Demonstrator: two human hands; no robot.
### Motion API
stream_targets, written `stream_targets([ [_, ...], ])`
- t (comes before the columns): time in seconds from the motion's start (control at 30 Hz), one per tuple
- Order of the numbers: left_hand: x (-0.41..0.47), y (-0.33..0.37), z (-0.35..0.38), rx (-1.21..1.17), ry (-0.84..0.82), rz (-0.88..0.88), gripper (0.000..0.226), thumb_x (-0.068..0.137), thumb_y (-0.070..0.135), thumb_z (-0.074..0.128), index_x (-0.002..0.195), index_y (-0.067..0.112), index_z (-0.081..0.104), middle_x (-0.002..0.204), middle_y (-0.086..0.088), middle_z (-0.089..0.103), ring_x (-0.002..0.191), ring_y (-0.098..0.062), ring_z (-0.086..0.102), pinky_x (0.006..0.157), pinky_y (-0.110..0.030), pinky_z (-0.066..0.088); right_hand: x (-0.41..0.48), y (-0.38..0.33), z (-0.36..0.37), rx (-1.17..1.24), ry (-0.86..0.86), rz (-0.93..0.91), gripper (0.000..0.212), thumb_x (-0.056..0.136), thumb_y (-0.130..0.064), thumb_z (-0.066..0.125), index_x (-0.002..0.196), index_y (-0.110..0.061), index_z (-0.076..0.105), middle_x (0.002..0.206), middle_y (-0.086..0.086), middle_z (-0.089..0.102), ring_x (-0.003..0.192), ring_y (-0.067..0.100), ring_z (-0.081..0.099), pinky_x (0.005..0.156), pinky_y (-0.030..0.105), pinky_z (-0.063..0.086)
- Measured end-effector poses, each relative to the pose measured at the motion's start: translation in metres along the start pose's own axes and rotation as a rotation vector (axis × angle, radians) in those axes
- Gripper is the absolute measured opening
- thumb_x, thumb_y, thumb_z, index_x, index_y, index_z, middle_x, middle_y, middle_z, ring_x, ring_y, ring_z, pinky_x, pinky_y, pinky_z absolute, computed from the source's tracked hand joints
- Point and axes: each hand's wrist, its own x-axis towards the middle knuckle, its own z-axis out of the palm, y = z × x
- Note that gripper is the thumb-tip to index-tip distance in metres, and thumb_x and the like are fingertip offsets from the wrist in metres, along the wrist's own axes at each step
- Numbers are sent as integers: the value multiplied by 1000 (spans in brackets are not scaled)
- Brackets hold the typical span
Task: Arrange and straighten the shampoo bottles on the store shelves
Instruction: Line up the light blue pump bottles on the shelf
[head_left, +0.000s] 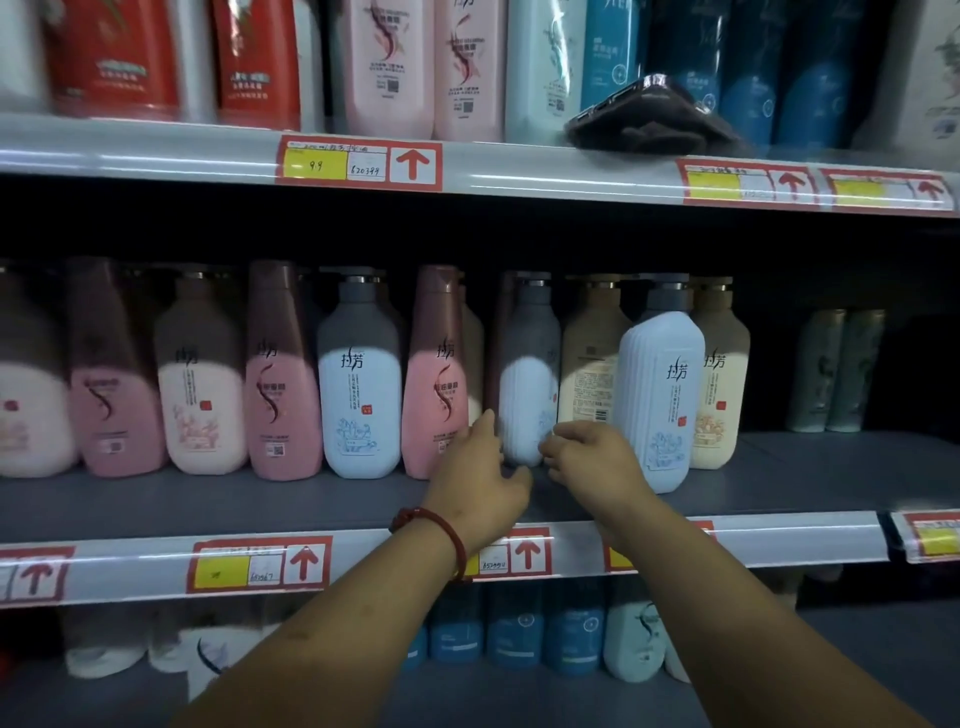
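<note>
A pale blue bottle (527, 395) with a grey pump top stands upright on the middle shelf (208, 499), right of centre in the row and back from the front edge. It is turned so its narrow ribbed side faces out. Both hands are closed on its lower part. The left hand (480, 467) has its thumb up against the bottle's left side and its fingers curled in at the base. The right hand (592, 457) presses curled fingertips against the lower right side. A red bracelet (441, 530) circles the left wrist.

Just left of the held bottle stands a pink bottle (439, 384) with a dark rose cap, its label facing out. Just right stands a cream bottle (587, 374) showing its back label and barcode. Beyond that, a second pale blue bottle (660, 405) sits closer to the shelf's front edge than its neighbours, angled partly sideways, and a cream bottle with a front label (719, 395) stands behind its right shoulder.

Farther left the row alternates pink, cream and blue bottles to the shelf's left end. Two pale green bottles (836, 369) stand well apart near the right end.

Red and yellow price tags (260, 566) line the shelf's front edge. On the upper shelf's front edge lies a dark bundle (654, 119), before red, pink and blue bottles. Blue bottles (519, 634) fill the lower shelf.
</note>
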Motion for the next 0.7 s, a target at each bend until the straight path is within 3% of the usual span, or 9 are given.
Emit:
stream_targets([
  [0.13, 8, 10, 4, 68, 61, -5, 47, 86, 39, 63, 126, 17, 52, 120, -6, 61, 106, -24, 62, 90, -37, 56, 1, 3, -2, 15, 2, -12, 20, 84, -21, 59, 81, -6, 72, 83, 16, 71, 93, 37, 68, 90, 55, 55],
  [0.23, 21, 24, 5, 22, 77, -63, 51, 92, 34, 68, 132, 9, 47, 130, -11, 59, 117, -29, 60, 86, -29, 50, 5, 8, -5, 25, -12, -15, 25, 88, -21, 54, 86, -1, 69, 90, 24, 70, 97, 43, 67, 89, 63, 52],
  [0.37, 35, 39, 9, 44, 132, -109, 68, 80, 37, 82, 128, 4, 47, 127, -15, 58, 116, -33, 59, 88, -35, 51, 11, 15, -7, -28, -20, -37, 27, 89, -1, 49, 95, -11, 74, 87, 10, 75, 91, 28, 72, 87, 50, 59],
  [0.57, 33, 42, 4, 158, 143, -126, 61, 78, 28, 83, 123, 4, 51, 128, -15, 59, 116, -32, 61, 88, -35, 53, 14, 17, -11, -83, -46, -22, 25, 80, -12, 53, 95, -15, 73, 87, 8, 74, 87, 28, 70, 80, 50, 60],
  [0.7, 11, 40, -18, 110, 67, -85, 62, 76, 26, 86, 126, 5, 55, 128, -10, 63, 117, -27, 62, 89, -30, 53, -1, 0, -16, -122, -90, -39, 26, 78, -3, 61, 102, -9, 70, 91, 9, 74, 91, 29, 70, 83, 50, 59],
])
